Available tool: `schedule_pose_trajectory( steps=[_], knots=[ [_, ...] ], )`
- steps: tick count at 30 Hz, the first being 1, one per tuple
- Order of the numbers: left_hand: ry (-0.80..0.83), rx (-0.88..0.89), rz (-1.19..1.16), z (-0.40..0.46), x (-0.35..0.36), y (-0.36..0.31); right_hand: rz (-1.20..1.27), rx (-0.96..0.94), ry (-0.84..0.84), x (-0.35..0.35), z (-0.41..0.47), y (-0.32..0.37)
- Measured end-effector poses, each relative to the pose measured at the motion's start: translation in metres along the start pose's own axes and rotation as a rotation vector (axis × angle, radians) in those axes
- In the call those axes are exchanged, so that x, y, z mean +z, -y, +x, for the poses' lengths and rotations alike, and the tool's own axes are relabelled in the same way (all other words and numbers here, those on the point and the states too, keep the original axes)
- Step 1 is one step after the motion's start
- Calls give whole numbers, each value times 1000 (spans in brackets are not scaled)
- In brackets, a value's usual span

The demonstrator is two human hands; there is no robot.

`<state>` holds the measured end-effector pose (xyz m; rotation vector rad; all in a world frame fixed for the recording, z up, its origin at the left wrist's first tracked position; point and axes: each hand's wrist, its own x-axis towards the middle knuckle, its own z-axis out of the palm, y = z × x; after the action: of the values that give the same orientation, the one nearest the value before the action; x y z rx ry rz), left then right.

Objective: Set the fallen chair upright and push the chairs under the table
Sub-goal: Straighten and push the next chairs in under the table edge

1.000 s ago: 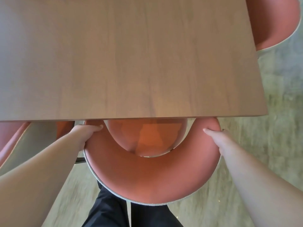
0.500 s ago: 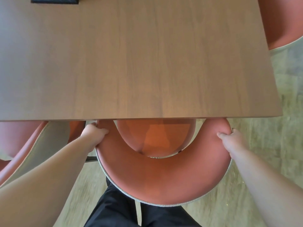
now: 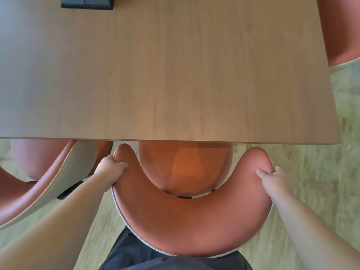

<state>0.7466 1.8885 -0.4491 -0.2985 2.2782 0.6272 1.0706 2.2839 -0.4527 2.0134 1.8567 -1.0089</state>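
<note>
A terracotta chair (image 3: 187,225) with a curved backrest stands upright right below me, its seat (image 3: 185,166) partly under the wooden table (image 3: 165,75). My left hand (image 3: 110,169) grips the left tip of the backrest, fingers curled over its top. On the right tip, my right hand (image 3: 272,179) holds on with the thumb on the inner face. Both backrest tips sit just short of the table's near edge.
A second terracotta chair (image 3: 44,184) with a grey outer shell stands at the left, its seat partly under the table. A third one (image 3: 341,32) shows at the table's far right end. A black socket panel (image 3: 86,2) is set in the tabletop. Pale green carpet surrounds the table.
Both hands have closed their grip on the backrest tips. The backrest tips now lie short of the table's near edge instead of under it, and more of the tabletop shows.
</note>
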Motion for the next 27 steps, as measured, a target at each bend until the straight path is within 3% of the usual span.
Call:
schedule_pose_trajectory(
  steps=[27],
  knots=[
    [-32,52,22,49,-35,-1,35,-27,-51,39,-11,42]
  ],
)
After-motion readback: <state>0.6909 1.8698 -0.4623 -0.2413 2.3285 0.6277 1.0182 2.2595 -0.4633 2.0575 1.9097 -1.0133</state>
